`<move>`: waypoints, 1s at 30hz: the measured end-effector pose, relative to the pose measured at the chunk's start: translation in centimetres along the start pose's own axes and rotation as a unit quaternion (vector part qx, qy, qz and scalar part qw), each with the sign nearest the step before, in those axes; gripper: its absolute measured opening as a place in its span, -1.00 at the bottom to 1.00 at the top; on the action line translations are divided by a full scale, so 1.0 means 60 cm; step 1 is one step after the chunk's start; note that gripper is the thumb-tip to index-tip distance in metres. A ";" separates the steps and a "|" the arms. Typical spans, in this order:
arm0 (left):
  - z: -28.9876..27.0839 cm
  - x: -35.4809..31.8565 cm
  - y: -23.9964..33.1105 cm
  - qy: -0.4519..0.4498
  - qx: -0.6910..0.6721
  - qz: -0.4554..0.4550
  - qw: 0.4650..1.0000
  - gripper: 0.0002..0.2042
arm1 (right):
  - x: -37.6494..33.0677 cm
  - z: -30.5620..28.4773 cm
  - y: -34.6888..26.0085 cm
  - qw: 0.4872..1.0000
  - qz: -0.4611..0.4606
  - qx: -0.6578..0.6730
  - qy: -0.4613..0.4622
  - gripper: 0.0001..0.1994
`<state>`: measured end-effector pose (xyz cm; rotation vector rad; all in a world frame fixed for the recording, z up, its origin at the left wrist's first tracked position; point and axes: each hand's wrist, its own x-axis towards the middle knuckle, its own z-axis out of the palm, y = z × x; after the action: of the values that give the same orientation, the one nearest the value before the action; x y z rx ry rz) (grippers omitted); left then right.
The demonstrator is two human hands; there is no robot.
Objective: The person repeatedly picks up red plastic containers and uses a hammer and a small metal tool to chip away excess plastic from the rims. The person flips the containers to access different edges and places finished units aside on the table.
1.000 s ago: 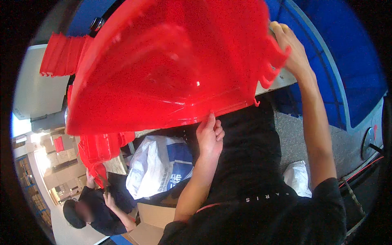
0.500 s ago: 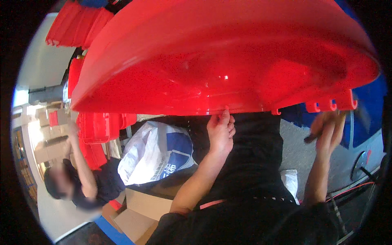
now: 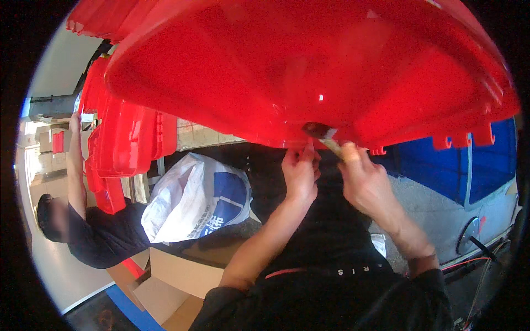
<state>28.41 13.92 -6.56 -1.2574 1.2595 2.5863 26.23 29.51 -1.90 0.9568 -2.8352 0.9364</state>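
red plastic shell [image 3: 309,66] fills the upper frame, its lower rim at centre. right hand [image 3: 367,182] is pinching a small brush-like tool [image 3: 323,135] against that rim, left hand [image 3: 300,174] gripping the edge beside it. looks like rim touch-up in progress; next stroke needs a steady shell. white and blue bag [image 3: 193,201] lower left, co-worker [image 3: 83,231] beyond.

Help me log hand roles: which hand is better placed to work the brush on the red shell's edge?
Right, probably. The right hand already grips the small brush, its bristles at the red plastic shell rim. The left hand pinches that rim beside it, steadying.
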 end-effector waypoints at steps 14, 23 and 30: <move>0.009 0.004 -0.002 0.021 -0.013 0.005 1.000 -0.90 | 0.012 -0.019 -0.009 0.999 0.000 -0.038 -0.016 -0.52; 0.000 0.006 -0.003 0.022 -0.018 -0.030 0.999 -0.87 | -0.041 -0.044 0.023 0.992 -0.005 0.114 -0.049 -0.49; -0.039 0.053 0.047 -0.094 0.031 -0.139 0.985 -0.67 | -0.065 -0.158 0.085 0.913 0.195 0.227 0.279 -0.64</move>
<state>26.89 9.43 -7.62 -1.0626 1.0380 2.3834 24.92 40.01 2.41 0.0585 -2.3743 1.6394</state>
